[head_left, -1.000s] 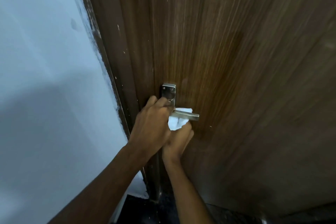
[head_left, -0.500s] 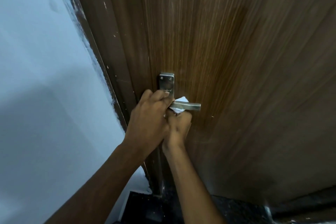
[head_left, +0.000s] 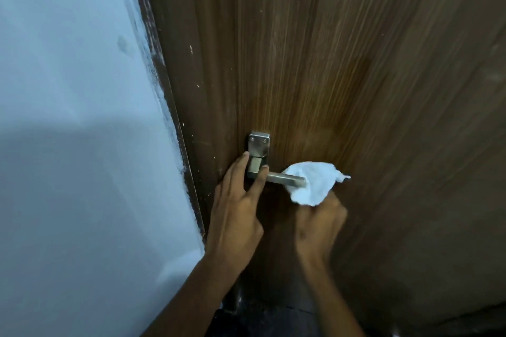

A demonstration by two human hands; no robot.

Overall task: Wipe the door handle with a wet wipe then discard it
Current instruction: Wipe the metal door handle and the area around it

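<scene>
**Wipe at the lever's free end, one hand steadying the base**

One door handle (head_left: 276,176), brushed metal, sits on the brown wooden door (head_left: 356,76) close to its left edge. Its square plate (head_left: 259,142) carries two visible screws, and the lever runs out to the right, roughly level.

The left hand (head_left: 235,210) reaches up from below with its fingers (head_left: 260,179) spread and fairly straight, closed on nothing; one fingertip lies on the lever just beside the plate, and another rests against the left side of the handle's base.

The right hand (head_left: 319,223), blurred, is curled around the bottom of the single white wet wipe (head_left: 312,182), pinching it in a bunch. The wipe fans upward out of that grip and lies behind and around the lever's free tip, touching it; the tip shows in front of the cloth.

To the left, the dark door frame (head_left: 175,107) runs as a narrow strip between the door and the pale wall (head_left: 68,117), its border flecked with white paint. That side is tight for the left hand, which sits near the frame. To the right of the wipe the door face is broad and bare. Below, between the two forearms, a dark floor (head_left: 268,317) shows
</scene>
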